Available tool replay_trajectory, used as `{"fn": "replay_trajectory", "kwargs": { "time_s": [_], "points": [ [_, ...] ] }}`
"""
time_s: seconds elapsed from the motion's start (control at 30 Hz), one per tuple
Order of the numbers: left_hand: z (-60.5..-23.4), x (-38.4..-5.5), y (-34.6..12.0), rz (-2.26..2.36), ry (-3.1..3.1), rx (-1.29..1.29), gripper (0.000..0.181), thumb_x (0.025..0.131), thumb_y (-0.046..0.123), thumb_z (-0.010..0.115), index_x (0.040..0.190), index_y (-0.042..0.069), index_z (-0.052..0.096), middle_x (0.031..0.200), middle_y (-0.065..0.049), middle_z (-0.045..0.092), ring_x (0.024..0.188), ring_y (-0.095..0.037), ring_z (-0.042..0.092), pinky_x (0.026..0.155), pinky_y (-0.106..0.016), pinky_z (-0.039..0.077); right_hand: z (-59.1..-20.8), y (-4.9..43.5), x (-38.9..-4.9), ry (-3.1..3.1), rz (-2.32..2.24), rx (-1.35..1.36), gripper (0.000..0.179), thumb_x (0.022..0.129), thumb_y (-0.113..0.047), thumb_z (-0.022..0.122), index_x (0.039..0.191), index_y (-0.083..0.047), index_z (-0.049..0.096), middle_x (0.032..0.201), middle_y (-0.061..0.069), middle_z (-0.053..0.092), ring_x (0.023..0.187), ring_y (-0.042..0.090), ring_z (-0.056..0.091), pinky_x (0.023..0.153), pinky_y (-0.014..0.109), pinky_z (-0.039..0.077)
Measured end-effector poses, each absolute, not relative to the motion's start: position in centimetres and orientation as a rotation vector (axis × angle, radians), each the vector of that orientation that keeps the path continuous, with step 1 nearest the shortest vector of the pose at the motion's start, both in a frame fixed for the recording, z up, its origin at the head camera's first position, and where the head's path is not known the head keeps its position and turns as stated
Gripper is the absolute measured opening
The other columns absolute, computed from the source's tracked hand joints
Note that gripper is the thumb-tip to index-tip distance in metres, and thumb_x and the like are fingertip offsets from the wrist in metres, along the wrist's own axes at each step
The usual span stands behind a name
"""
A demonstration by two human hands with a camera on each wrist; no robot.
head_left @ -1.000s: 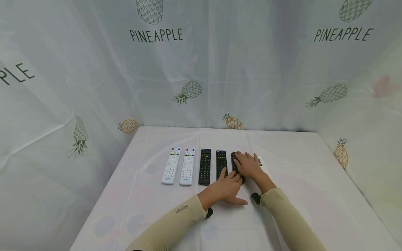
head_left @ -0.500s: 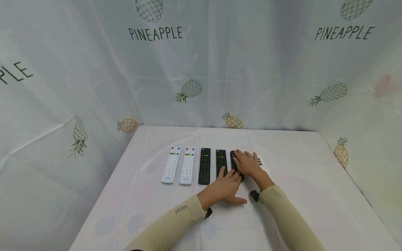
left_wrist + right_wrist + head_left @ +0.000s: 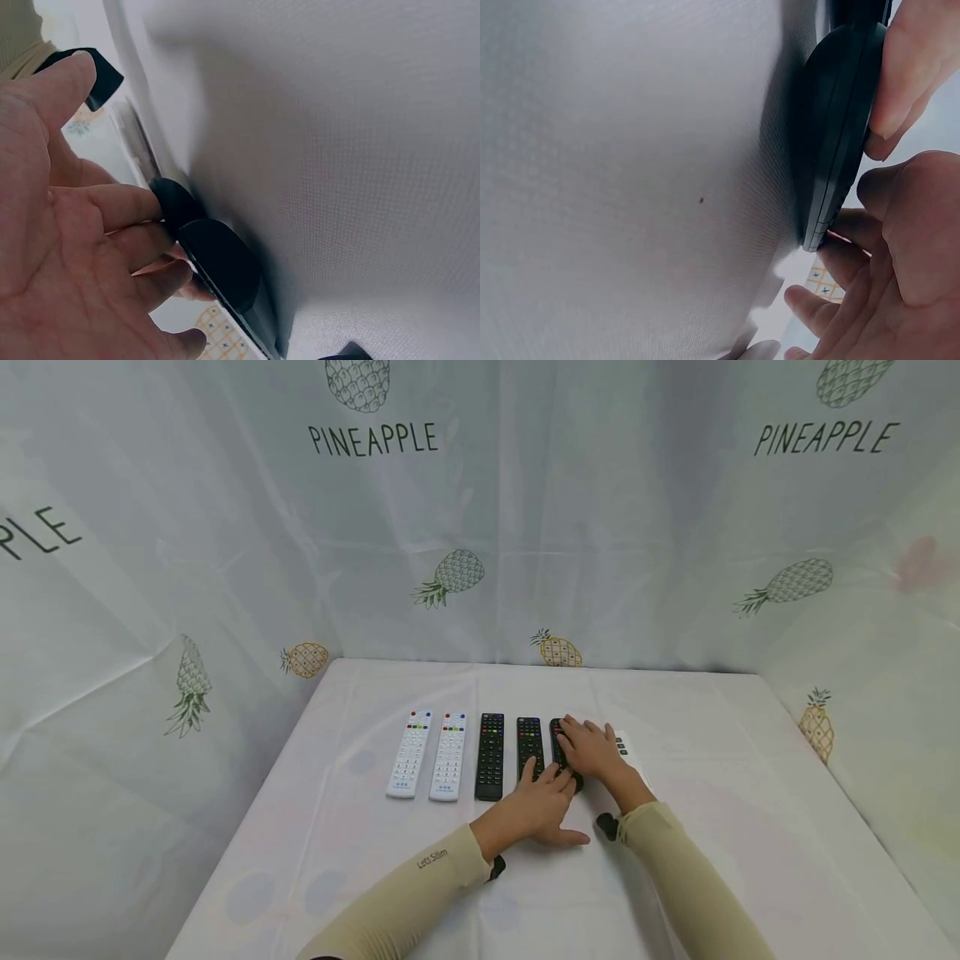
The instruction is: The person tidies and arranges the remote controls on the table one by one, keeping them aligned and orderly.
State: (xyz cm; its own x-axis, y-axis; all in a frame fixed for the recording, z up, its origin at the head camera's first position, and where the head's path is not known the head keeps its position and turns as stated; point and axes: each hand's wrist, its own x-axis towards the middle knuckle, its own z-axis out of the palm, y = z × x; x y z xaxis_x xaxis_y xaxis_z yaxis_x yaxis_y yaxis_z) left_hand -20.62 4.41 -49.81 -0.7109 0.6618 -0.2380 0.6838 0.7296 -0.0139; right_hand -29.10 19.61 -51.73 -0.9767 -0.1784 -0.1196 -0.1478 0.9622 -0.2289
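In the head view, my left hand point(image 3: 542, 812) lies with fingers spread over the lower ends of two black remote controls. One is the middle black remote point(image 3: 529, 745); the other is the right-hand black remote point(image 3: 557, 737). My right hand point(image 3: 592, 752) rests on the upper part of that right-hand remote, fingers fairly straight, partly covering it. In the left wrist view, my left fingertips touch the end of a black remote point(image 3: 225, 262). The right wrist view has a black remote point(image 3: 832, 127) flat on the cloth, with fingers of both hands at its side.
To the left lie another black remote point(image 3: 490, 758) and two white remotes, one inner point(image 3: 448, 758) and one outer point(image 3: 409, 755). A white remote with dark buttons point(image 3: 628, 752) is partly hidden behind my right hand. A white cloth covers the table point(image 3: 750, 827); pineapple-print curtains point(image 3: 637, 527) surround it.
Between one second and half a second ago, the right-hand black remote and both hands shift very slightly. The other remotes stay in place.
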Motion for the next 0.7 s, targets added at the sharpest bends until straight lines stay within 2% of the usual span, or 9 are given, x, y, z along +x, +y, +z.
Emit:
{"fn": "replay_trajectory", "kwargs": {
  "time_s": [0.7],
  "points": [
    [-49.58, -20.61, 4.34, -0.127, 2.721, 1.048, 0.091, 0.088, 0.08, 0.038, 0.156, 0.019, 0.033, 0.163, 0.005, 0.026, 0.152, -0.02, 0.022, 0.121, -0.056, 0.017, -51.95, 19.86, -29.63, 2.953, -0.359, -0.24, 0.052, 0.106, -0.035, 0.037, 0.152, -0.009, 0.039, 0.16, 0.012, 0.033, 0.144, 0.047, 0.03, 0.114, 0.072, 0.012]
  ]
}}
